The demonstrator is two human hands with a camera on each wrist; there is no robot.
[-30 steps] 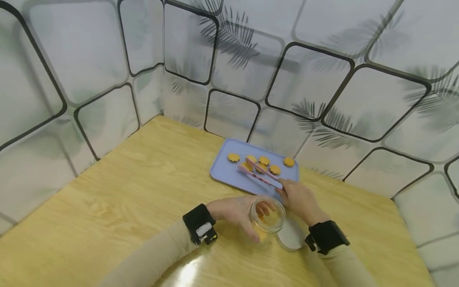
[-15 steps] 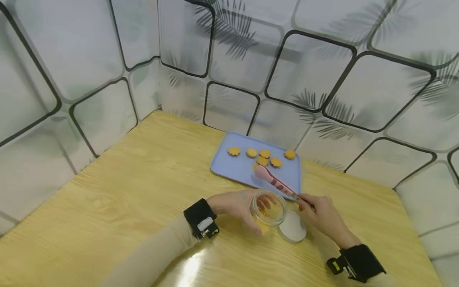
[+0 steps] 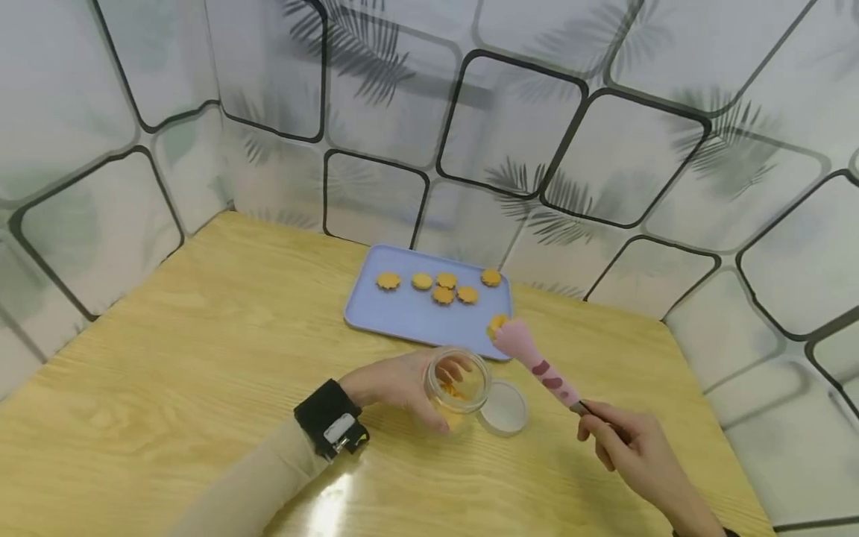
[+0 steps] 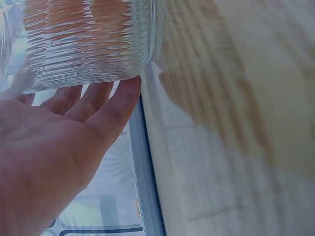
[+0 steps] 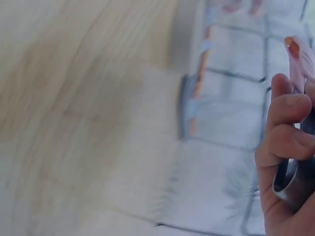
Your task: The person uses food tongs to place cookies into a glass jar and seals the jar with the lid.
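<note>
My left hand (image 3: 396, 384) curls round an open glass jar (image 3: 461, 410) on the table, and some orange-yellow pieces lie inside it. Ribbed glass of the jar (image 4: 83, 54) lies against the fingers in the left wrist view. In my right hand (image 3: 631, 447) is a pair of pink tongs (image 3: 546, 373), held in the air to the right of the jar. The tongs' tips pinch a yellow-orange cookie (image 3: 497, 325); the right wrist view shows this cookie (image 5: 292, 46) small at the edge. Several scalloped cookies (image 3: 443, 296) lie on a blue tray (image 3: 396, 317) behind the jar.
A round white lid (image 3: 503, 409) lies flat just right of the jar. The wooden table (image 3: 201, 358) ends at patterned curtain-like walls (image 3: 376, 194) at the back and both sides.
My right hand has drawn the tongs off the tray towards the lower right, and they have closed on a cookie and lifted it. The left hand keeps hold of the jar.
</note>
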